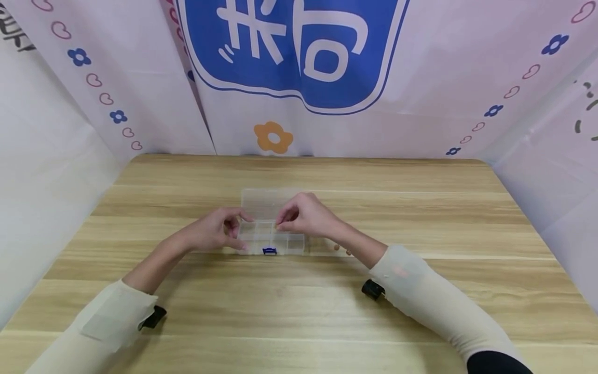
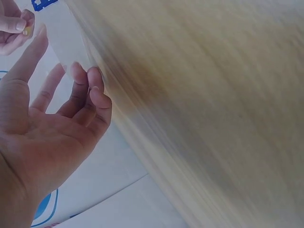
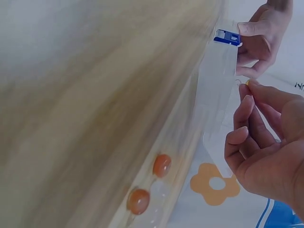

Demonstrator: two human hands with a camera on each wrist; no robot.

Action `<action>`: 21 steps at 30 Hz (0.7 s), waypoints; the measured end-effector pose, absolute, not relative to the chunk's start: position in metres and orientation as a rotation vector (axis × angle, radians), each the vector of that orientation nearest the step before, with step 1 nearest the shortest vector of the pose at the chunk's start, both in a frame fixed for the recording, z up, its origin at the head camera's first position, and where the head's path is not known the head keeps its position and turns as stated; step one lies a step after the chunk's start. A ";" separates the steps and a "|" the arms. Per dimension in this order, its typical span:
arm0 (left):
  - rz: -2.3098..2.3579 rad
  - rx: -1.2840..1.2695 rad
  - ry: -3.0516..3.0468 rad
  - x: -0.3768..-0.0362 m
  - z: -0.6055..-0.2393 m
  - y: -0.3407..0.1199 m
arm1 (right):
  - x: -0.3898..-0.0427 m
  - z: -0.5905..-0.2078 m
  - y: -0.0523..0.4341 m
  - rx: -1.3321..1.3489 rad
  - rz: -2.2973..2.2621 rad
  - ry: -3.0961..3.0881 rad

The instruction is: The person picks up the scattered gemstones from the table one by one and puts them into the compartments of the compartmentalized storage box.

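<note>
Between hands: clear box (image 1: 270,236), lid up. Left hand (image 1: 219,228) grips its end; right hand (image 1: 301,214) pinches bead (image 2: 27,31) above.

right hand (image 3: 266,142) fingers curled, pinching a small yellowish bead (image 3: 248,82) just above the clear compartment box (image 3: 219,90); left hand (image 3: 262,40) grips box's far end by the blue latch (image 3: 226,37); two orange beads (image 3: 151,183) lie on the bench (image 3: 95,118)
</note>
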State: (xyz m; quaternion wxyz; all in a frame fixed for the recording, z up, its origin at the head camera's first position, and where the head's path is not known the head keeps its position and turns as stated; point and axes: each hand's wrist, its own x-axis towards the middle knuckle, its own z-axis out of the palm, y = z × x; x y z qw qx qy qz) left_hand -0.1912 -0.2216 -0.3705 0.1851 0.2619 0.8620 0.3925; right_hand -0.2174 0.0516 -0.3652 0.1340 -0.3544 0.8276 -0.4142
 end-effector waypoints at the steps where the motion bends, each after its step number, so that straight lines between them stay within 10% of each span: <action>1: 1.106 0.739 2.429 -0.191 -0.371 -0.222 | -0.217 -0.365 0.050 -1.033 -1.200 2.404; 21: 1.098 0.756 2.436 -0.193 -0.373 -0.222 | -0.220 -0.367 0.024 -1.060 -1.226 2.377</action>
